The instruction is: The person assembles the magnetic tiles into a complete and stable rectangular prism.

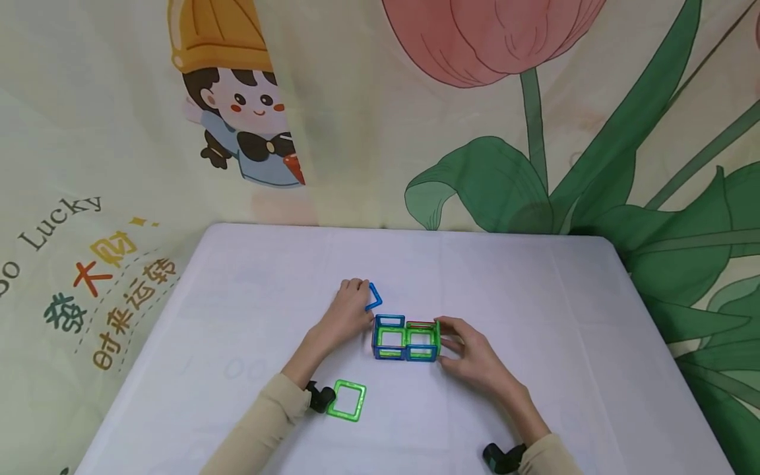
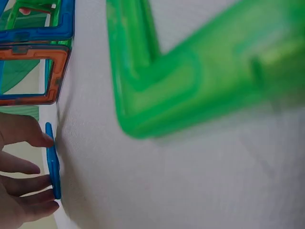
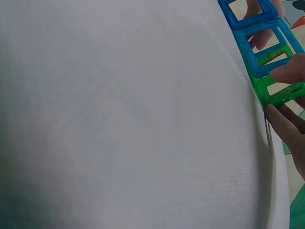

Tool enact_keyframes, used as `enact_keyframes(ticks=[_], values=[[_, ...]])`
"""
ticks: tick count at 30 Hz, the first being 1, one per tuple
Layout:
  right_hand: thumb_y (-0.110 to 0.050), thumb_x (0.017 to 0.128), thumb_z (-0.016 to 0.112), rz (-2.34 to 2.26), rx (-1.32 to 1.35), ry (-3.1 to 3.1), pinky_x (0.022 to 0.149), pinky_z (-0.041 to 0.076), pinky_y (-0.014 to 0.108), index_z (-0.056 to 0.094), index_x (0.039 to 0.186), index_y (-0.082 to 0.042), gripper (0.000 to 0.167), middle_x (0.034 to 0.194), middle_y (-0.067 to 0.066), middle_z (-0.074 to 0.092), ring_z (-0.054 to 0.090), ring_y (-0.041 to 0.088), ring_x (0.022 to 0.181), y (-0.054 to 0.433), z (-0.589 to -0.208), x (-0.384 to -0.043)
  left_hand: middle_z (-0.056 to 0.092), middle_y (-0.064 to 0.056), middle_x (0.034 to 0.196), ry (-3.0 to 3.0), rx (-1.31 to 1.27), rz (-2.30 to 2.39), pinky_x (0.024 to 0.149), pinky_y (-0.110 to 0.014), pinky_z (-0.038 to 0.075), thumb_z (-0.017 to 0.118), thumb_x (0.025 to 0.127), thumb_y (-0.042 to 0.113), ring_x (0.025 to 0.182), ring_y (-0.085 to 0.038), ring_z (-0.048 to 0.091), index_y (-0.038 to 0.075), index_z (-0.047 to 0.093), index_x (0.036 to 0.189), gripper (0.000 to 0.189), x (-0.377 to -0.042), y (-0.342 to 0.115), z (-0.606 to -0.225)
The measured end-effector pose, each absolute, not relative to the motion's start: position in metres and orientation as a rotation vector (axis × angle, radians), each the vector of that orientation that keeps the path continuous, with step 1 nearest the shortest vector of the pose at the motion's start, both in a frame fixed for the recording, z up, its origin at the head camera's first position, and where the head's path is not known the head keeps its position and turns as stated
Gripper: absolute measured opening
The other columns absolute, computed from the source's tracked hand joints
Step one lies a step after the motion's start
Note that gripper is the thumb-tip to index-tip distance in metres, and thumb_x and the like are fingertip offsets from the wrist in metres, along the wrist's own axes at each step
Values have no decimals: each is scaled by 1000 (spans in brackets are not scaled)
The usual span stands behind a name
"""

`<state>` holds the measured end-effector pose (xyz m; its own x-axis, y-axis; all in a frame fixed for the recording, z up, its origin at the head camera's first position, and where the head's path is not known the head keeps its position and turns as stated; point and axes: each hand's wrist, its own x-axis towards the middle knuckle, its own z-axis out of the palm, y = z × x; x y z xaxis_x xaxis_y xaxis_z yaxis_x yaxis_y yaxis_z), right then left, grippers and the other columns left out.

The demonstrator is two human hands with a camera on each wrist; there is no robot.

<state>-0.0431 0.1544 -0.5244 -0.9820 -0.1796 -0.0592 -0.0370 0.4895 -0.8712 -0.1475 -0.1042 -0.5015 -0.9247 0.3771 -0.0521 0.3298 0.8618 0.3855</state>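
Observation:
A small structure of magnetic tiles (image 1: 406, 353), open frames in blue and green, stands on the white table, two cells side by side. An orange-red tile (image 2: 58, 71) forms its left end. My right hand (image 1: 475, 353) grips the right end, thumb near a blue tile (image 3: 259, 70) and a finger by the green lower corner (image 3: 271, 101). Just behind and left of the structure, my left hand (image 1: 350, 310) holds a loose blue magnetic tile (image 1: 377, 298) between thumb and fingers. That tile appears edge-on in the left wrist view, so its full shape is hidden.
A loose green square tile (image 1: 347, 400) lies on the white table (image 1: 594, 369) beside the left wrist, looming large in the left wrist view. Black wrist cameras (image 1: 503, 458) sit at both cuffs. Behind the table hangs a printed cloth (image 1: 356, 132).

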Motion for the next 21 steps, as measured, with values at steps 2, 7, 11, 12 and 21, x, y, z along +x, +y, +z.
enact_keyframes(ticks=[2, 7, 11, 12, 21], values=[[11, 78, 79, -1509, -191, 2582, 101, 54, 28, 50, 146, -5, 76, 140, 14, 59, 60, 32, 131, 154, -524, -43, 53, -30, 141, 2924, 556, 555, 112, -49, 46, 73, 89, 3, 130, -40, 50, -15, 47, 143, 63, -147, -103, -502], [11, 78, 78, -1512, -183, 2573, 101, 53, 28, 50, 147, -6, 76, 141, 13, 58, 59, 32, 132, 153, -523, -42, 53, -31, 138, 2923, 538, 574, 110, -47, 48, 75, 87, 1, 127, -39, 51, -16, 49, 141, 62, -145, -104, -502], [12, 78, 78, -1523, -177, 2562, 101, 54, 28, 49, 147, -6, 77, 141, 13, 58, 59, 32, 132, 153, -524, -43, 52, -31, 136, 2905, 518, 628, 109, -48, 47, 76, 83, -1, 126, -40, 48, -16, 51, 139, 63, -144, -107, -501], [12, 78, 78, -1525, -176, 2560, 101, 54, 28, 49, 147, -7, 77, 141, 13, 58, 59, 32, 132, 153, -524, -43, 52, -30, 136, 2900, 511, 646, 108, -49, 47, 76, 83, -1, 125, -39, 47, -16, 51, 139, 64, -143, -108, -501], [13, 78, 77, -1543, -186, 2558, 101, 53, 28, 49, 147, -5, 77, 141, 14, 58, 59, 33, 131, 154, -524, -43, 46, -25, 141, 2828, 364, 795, 102, -47, 52, 79, 84, 9, 126, -35, 42, -11, 46, 146, 73, -138, -114, -490]])
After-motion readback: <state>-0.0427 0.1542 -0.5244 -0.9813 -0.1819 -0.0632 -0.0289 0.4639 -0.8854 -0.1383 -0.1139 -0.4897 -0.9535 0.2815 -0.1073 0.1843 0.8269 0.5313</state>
